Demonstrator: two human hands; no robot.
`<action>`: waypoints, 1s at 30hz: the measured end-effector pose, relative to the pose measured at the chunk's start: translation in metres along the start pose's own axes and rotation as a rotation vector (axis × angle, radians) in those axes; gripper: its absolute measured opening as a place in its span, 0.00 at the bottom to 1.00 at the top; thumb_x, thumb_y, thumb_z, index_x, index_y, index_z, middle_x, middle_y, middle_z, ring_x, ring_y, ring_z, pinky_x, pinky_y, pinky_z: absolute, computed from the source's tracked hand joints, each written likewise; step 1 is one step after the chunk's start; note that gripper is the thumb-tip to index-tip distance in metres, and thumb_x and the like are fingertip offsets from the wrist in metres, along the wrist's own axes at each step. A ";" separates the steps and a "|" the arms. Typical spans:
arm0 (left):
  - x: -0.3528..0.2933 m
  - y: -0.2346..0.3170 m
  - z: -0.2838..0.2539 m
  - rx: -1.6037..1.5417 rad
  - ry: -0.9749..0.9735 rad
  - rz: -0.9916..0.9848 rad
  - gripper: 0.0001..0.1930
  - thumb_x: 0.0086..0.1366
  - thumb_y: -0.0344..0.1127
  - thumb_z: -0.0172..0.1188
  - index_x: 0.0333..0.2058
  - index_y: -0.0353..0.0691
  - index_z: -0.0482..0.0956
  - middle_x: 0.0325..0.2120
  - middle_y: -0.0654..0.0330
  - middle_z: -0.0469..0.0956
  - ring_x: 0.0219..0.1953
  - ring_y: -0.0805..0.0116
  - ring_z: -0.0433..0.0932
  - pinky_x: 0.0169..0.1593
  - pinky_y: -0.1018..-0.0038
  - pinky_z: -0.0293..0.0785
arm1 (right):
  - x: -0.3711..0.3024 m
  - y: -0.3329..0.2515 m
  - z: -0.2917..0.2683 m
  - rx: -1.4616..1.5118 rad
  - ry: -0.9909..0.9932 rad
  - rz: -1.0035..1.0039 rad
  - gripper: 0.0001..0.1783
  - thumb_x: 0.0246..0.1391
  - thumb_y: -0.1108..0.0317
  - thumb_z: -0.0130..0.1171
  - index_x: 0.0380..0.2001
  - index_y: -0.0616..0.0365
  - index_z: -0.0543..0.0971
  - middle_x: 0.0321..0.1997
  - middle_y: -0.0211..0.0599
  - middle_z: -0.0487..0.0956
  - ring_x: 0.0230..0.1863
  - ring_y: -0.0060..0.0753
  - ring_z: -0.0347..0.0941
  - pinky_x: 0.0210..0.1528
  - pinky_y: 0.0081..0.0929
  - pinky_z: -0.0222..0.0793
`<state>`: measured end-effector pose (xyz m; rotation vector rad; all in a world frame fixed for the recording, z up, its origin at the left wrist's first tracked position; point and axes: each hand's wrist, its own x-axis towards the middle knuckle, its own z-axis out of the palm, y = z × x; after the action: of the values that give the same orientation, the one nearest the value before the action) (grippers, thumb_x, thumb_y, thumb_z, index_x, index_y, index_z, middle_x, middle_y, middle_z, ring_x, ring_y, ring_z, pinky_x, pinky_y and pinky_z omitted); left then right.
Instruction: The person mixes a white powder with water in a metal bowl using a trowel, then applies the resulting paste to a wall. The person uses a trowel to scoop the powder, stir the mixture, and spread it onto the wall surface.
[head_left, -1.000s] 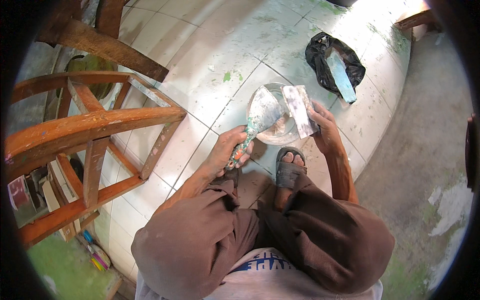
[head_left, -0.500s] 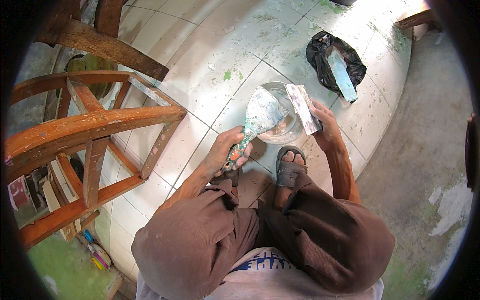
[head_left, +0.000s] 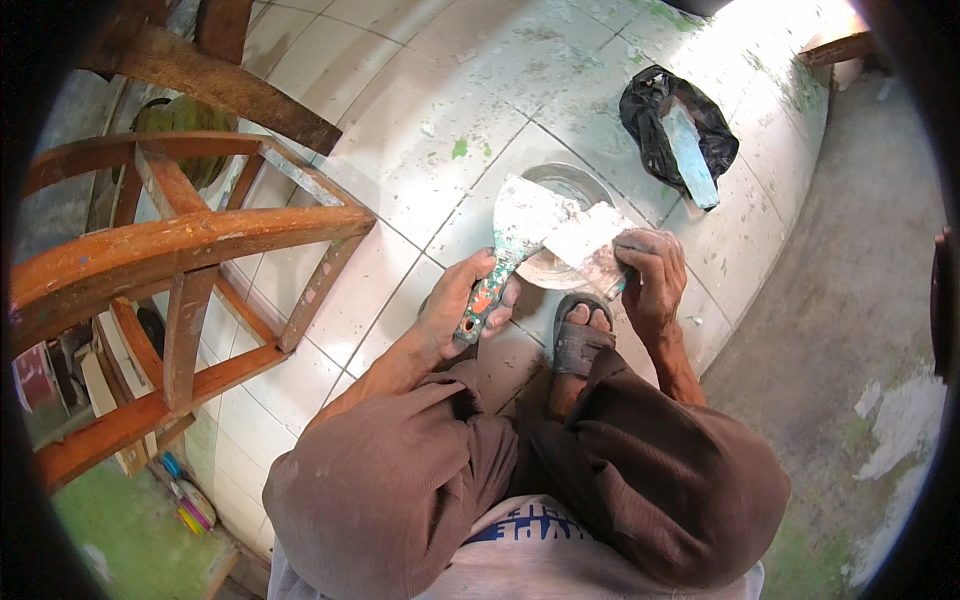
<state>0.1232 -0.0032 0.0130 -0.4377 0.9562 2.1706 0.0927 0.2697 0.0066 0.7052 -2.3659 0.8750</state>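
Note:
My left hand [head_left: 445, 310] is closed round the paint-spattered green and orange handle of a wide putty knife [head_left: 525, 215], its blade coated whitish and pointing away from me. In my right hand [head_left: 655, 275] is a flat scraper [head_left: 588, 243] with a pale, smeared face turned up. The scraper's edge meets or overlaps the putty knife's blade; which of these, I cannot tell. Both blades are above a round, clear-walled container [head_left: 575, 178] on the floor, and they hide much of its inside.
A black plastic bag [head_left: 640, 100] lies on the tiles at the far right, a light-blue slab [head_left: 690, 155] on it. An orange-brown wooden frame [head_left: 200, 240] stands on the left. My sandalled foot [head_left: 580, 345] is just nearer than the container. Flakes and green stains mark the tiles.
My right hand has turned the scraper from a steep angle to a flatter one and brought it left against the putty knife. The left hand has hardly moved.

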 end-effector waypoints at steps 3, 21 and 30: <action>-0.004 0.002 0.006 -0.045 0.007 -0.021 0.17 0.77 0.44 0.39 0.53 0.38 0.66 0.27 0.62 0.74 0.18 0.80 0.70 0.17 0.83 0.69 | -0.009 -0.001 0.001 -0.061 -0.022 -0.020 0.13 0.45 0.81 0.65 0.34 0.56 0.75 0.40 0.37 0.82 0.44 0.42 0.78 0.46 0.43 0.68; -0.011 -0.009 0.008 0.398 -0.073 -0.030 0.22 0.76 0.48 0.44 0.51 0.31 0.68 0.25 0.60 0.74 0.16 0.76 0.72 0.16 0.80 0.68 | 0.013 -0.009 0.015 -0.138 -0.193 0.006 0.07 0.48 0.75 0.64 0.31 0.53 0.78 0.40 0.29 0.83 0.42 0.39 0.77 0.45 0.41 0.68; -0.012 -0.007 0.010 0.447 0.033 -0.056 0.16 0.75 0.45 0.42 0.45 0.35 0.68 0.24 0.60 0.73 0.16 0.76 0.71 0.16 0.80 0.68 | 0.034 0.010 0.027 -0.114 0.080 0.126 0.08 0.48 0.79 0.62 0.34 0.57 0.80 0.37 0.38 0.83 0.36 0.44 0.78 0.37 0.36 0.72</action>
<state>0.1359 0.0019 0.0227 -0.2784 1.3859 1.8308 0.0543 0.2484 0.0054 0.4718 -2.3867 0.7974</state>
